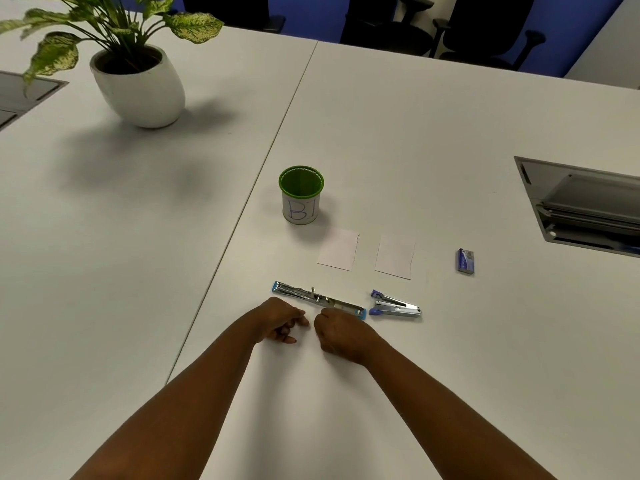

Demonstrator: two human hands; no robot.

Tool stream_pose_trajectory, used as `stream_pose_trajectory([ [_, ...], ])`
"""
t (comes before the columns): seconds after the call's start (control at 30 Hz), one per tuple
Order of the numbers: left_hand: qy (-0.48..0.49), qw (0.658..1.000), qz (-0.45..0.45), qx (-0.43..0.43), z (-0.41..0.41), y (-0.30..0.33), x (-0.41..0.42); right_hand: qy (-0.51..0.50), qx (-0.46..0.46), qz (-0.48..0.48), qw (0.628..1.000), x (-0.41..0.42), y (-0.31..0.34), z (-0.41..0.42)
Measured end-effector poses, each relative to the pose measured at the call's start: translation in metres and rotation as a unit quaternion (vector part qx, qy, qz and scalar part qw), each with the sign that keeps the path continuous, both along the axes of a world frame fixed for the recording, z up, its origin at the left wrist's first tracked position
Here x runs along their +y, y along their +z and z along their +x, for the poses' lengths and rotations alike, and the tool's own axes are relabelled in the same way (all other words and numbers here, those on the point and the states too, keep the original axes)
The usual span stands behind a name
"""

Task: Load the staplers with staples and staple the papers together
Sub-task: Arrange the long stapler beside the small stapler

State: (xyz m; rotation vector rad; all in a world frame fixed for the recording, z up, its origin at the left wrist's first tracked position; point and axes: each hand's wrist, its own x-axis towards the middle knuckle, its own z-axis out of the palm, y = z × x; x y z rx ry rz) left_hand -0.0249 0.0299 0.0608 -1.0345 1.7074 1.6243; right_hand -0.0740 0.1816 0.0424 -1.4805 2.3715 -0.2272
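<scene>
The fingers [297, 318] of the left hand [278, 318] are curled loosely inward, their tips close together and gripping nothing that shows. The right hand [337, 332] is balled up with its back to the camera; its fingers are drawn together, and whether they pinch anything cannot be told. Both hands rest low over the white table [415, 133], nearly meeting.

Just beyond the knuckles lies a long stapler with light blue ends [317, 299], swung open flat; its near end touches or sits right against the right hand. Beside it to the right lies a smaller purple stapler [394, 304], partly open. Farther back, two small paper squares [338, 250] [394, 257] lie side by side, apart from each other. Well to the right sits a small blue staple box [464, 260]. Behind the papers stands a green-rimmed cup [301, 195] marked with handwritten blue letters.

A seam [277, 140] divides the table into two panels. A grey cable hatch [585, 206] is recessed at the right edge, open. At the far left stands a leafy plant in a white pot [138, 88]. Dark office chairs [485, 26] line a blue wall [575, 36] beyond.
</scene>
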Motion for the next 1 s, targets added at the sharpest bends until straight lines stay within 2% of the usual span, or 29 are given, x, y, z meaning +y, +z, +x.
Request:
stream_pose_trajectory([
  [0.2,0.091,0.981,0.169,-0.016,0.0,-0.001,-0.002,-0.117,-0.106,-0.057,0.986,-0.007,0.025,0.002],
  [0.3,0.111,0.971,0.213,-0.001,-0.001,0.003,0.002,-0.159,-0.154,-0.078,0.972,-0.01,0.033,0.001],
  [0.4,0.126,0.965,0.229,0.018,-0.002,0.007,0.003,-0.21,-0.172,-0.096,0.958,-0.012,0.036,-0.003],
  [0.57,0.142,0.96,0.238,0.032,-0.004,0.008,0.004,-0.231,-0.169,-0.118,0.951,-0.011,0.039,-0.007],
  [0.63,0.152,0.956,0.247,0.037,-0.002,0.008,0.003,-0.26,-0.2,-0.155,0.932,-0.01,0.039,-0.009],
  [0.7,0.166,0.949,0.264,0.042,-0.001,0.01,-0.001,-0.302,-0.243,-0.208,0.898,-0.01,0.038,-0.011],
  [0.77,0.171,0.947,0.267,0.056,-0.001,0.012,-0.005,-0.338,-0.251,-0.243,0.874,-0.01,0.036,-0.014],
  [0.9,0.205,0.943,0.24,0.1,-0.011,0.015,-0.019,-0.359,-0.227,-0.247,0.871,-0.011,0.034,-0.019],
  [1.0,0.192,0.946,0.233,0.115,-0.022,0.026,-0.032,-0.349,-0.216,-0.231,0.882,-0.013,0.033,-0.021],
])
